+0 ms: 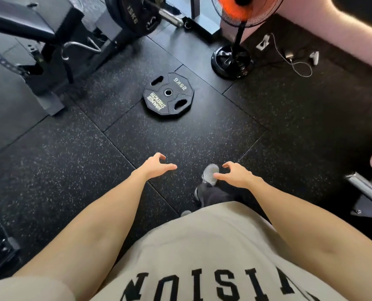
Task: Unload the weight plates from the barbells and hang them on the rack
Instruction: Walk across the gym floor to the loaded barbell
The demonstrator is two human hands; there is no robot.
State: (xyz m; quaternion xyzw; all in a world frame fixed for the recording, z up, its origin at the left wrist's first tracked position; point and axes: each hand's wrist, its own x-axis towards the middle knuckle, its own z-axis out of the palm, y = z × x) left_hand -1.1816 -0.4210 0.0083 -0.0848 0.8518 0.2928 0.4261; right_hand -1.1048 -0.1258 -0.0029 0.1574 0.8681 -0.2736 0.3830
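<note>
Nearest to us is our beige shirt [213,246] with black lettering, and both bare forearms reach forward from it over the floor [61,170], which is black speckled rubber tiling. Our left hand [157,166] hangs above the floor with fingers spread and loosely curled, holding nothing. Our right hand [235,173] is level with it on the right, fingers likewise apart and bent, also holding nothing. Just left of the right hand and below it we see 1 grey shoe [210,174] on the floor.

Farther out, well apart from both hands, a black weight plate [168,93] lies flat on the floor, marked 25KG, with 3 grip slots and a centre hole. To its far right stands a fan [232,61] on a round base, with a white cable [293,61] beyond it. At the far left sits a black bench frame [50,51], and at the far top a second plate [135,14], marked 15KG, stands on a barbell sleeve [170,17].
</note>
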